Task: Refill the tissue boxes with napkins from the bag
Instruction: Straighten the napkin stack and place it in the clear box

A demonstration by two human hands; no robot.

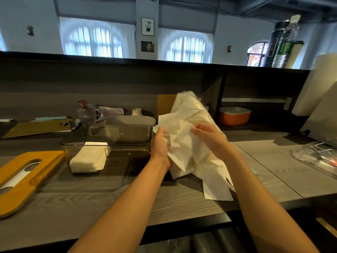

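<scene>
Napkins in a loose, crumpled white bunch hang between both hands above the middle of the table, trailing down until the lowest sheets lie on the table top toward its front edge. The left hand has its grip clenched on the left side of the bunch, thumb up over the paper. The right hand pinches the upper right part, fingers curled into the folds. Behind the bunch rises the bag, a pale translucent plastic wrap standing tilted against the back wall of the table.

Just left of the hands sits a smoky clear tissue box, open on top, with a small stack of folded napkins at its left end. Its yellow lid, with a long slot, lies flat near the left edge. A second, grey tissue box stands behind the clear one. An orange container rests on the shelf at the back right.
</scene>
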